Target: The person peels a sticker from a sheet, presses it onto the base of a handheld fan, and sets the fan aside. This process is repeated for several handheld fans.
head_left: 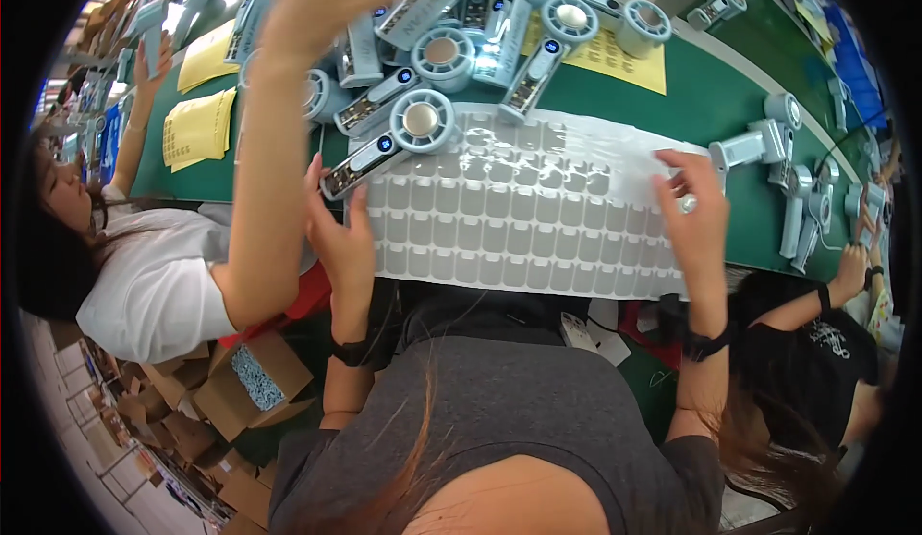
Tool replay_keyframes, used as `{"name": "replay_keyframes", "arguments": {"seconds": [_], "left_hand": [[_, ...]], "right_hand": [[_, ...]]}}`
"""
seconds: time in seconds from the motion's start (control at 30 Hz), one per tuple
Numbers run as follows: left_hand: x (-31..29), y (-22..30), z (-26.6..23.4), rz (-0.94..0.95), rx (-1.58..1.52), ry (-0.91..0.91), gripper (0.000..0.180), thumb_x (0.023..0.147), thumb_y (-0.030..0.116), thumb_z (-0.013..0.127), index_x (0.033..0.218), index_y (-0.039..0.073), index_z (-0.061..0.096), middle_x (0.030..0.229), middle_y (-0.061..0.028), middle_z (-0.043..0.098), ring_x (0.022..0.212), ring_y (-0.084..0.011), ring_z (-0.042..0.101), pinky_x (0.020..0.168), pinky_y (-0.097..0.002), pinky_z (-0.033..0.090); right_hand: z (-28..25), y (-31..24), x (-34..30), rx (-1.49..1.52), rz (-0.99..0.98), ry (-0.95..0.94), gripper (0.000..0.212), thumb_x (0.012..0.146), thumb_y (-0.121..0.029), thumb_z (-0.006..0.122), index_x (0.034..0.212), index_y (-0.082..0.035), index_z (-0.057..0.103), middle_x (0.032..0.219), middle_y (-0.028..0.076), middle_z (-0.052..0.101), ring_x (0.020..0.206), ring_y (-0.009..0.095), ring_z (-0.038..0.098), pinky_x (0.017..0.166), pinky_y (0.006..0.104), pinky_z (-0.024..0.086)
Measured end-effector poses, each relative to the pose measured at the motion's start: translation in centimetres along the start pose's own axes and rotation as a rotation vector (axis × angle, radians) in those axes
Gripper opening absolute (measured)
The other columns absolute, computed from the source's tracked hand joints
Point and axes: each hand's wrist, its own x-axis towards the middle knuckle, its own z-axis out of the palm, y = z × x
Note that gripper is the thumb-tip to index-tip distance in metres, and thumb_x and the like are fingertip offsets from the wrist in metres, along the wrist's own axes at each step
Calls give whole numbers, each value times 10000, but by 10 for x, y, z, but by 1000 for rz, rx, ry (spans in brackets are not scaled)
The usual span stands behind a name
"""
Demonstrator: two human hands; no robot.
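A handheld fan [389, 146] with a pale blue round head and a lit display on its see-through handle lies across the upper left of a white sticker sheet [643, 175]. At the handle's lower end is my left hand [341, 242], its fingers and thumb on either side of the handle. Rows of grey rounded stickers [490, 232] cover most of the sheet; its upper right is bare, shiny backing. Over the sheet's right edge my right hand [699, 213] has curled fingers, with a small shiny piece [686, 205] by the fingertips, too small to name.
Several more handheld fans [442, 60] are heaped beyond the sheet on the green table [706, 103]. Yellow printed papers [197, 130] lie at left and back. A co-worker's arm [274, 151] reaches across from the left. More fans [802, 208] lie at right, near another person's hand [850, 271].
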Motion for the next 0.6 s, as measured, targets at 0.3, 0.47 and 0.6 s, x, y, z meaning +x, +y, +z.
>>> {"name": "replay_keyframes", "arguments": {"seconds": [0.3, 0.47, 0.6], "left_hand": [[-18, 22, -10, 329, -164, 51, 435, 750, 105, 779, 1117, 6, 567, 1048, -143, 571, 1007, -276, 569, 911, -384, 443], [0, 55, 20, 452, -641, 109, 479, 792, 166, 767, 1133, 28, 461, 1015, -152, 580, 985, -257, 582, 908, -394, 469], [14, 74, 35, 449, -894, 51, 529, 816, 222, 756, 1133, 43, 373, 991, -149, 578, 944, -237, 592, 888, -379, 479]], "right_hand": [[48, -16, -21, -73, 9, 101, 234, 813, -39, 662, 1046, -54, 675, 882, 58, 533, 736, 168, 537, 640, 280, 456], [56, -16, -19, 27, 43, 157, 201, 801, -47, 680, 1003, -51, 679, 892, 62, 531, 756, 174, 539, 656, 292, 458], [62, -18, -22, -13, 43, 225, 139, 792, -40, 688, 929, -38, 663, 900, 64, 537, 769, 179, 545, 669, 293, 460]]}}
